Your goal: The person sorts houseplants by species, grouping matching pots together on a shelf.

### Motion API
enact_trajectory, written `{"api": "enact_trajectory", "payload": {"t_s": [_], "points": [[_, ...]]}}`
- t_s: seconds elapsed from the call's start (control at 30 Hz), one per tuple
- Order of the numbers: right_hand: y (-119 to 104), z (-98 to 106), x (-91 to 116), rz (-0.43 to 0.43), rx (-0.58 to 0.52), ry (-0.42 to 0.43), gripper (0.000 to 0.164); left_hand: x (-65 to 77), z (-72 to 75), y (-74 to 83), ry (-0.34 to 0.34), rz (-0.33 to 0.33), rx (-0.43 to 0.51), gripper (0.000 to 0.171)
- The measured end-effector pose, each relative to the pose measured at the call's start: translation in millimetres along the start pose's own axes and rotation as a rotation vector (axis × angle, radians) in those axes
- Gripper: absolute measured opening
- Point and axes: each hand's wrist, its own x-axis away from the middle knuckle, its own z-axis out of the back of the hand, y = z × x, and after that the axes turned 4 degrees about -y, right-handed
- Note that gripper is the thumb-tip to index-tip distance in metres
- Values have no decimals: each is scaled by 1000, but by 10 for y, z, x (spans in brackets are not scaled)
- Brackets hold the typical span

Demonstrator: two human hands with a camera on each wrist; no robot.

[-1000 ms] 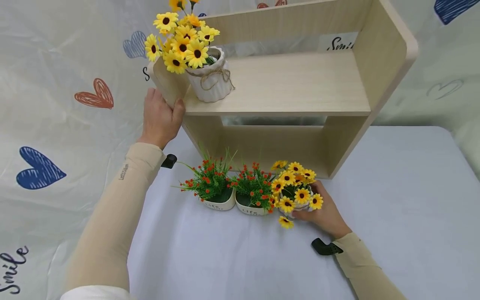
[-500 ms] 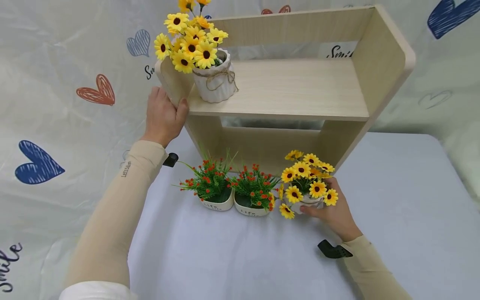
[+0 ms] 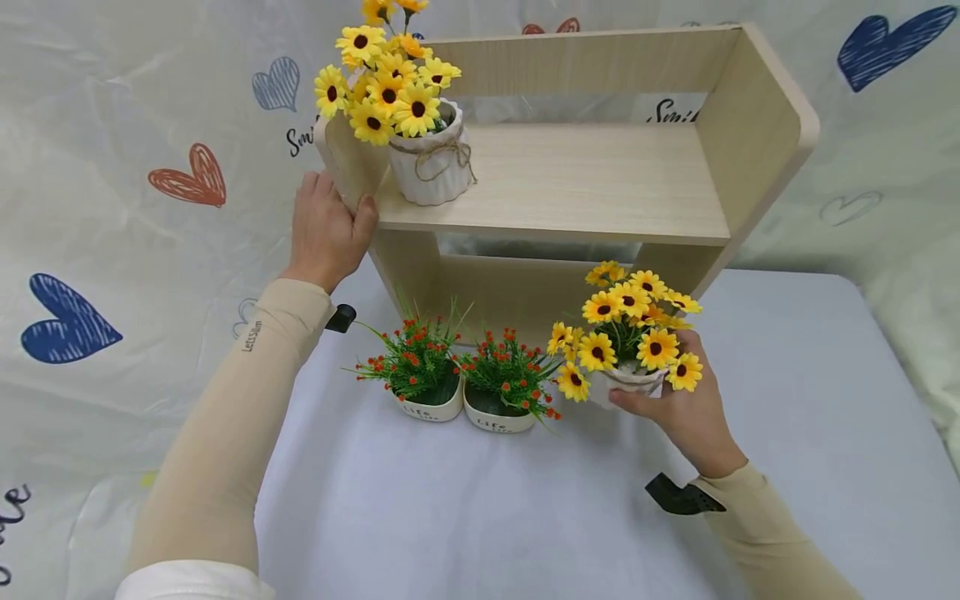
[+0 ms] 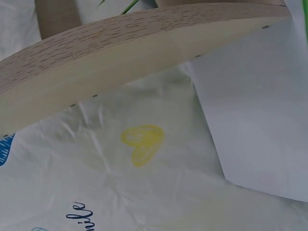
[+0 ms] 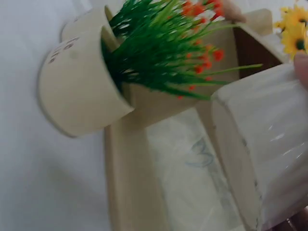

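With its fingers curled round the side panel's front edge, my left hand [image 3: 326, 233] grips the wooden shelf [image 3: 592, 179] at its left. My right hand [image 3: 693, 408] holds a white pot of yellow artificial sunflowers [image 3: 630, 379], thumb on the near side, in front of the shelf's lower right. In the right wrist view the underside of that white pot [image 5: 236, 159] shows, lifted off the table. Another sunflower pot [image 3: 427, 171], tied with twine, stands on the upper board at the left. The left wrist view shows the shelf panel's edge [image 4: 144, 45] but no hand.
Two cream pots with red-flowered grassy plants, a left one [image 3: 435, 408] and a right one [image 3: 498, 421], stand side by side before the shelf. A white cloth covers the table [image 3: 450, 517]. Behind hangs a sheet printed with hearts [image 3: 187, 175].
My right hand has raised the sunflower pot off the table and moved it rightward, away from the red-flowered plants. My left hand keeps its grip on the shelf; the view has shifted slightly.
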Motion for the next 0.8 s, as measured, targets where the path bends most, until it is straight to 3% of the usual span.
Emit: {"api": "enact_trajectory", "payload": {"t_s": [0.2,0.67,0.8], "points": [[-310,87,-23,9,26,24,103,7,3,16,-4,19,12,63],[-1033,172,-5,171,-146,82,99,11,3,20,0,24,13,62],[-1245,173,-9,196,-148,108,98,12,3,26,5,26,18,62]]}}
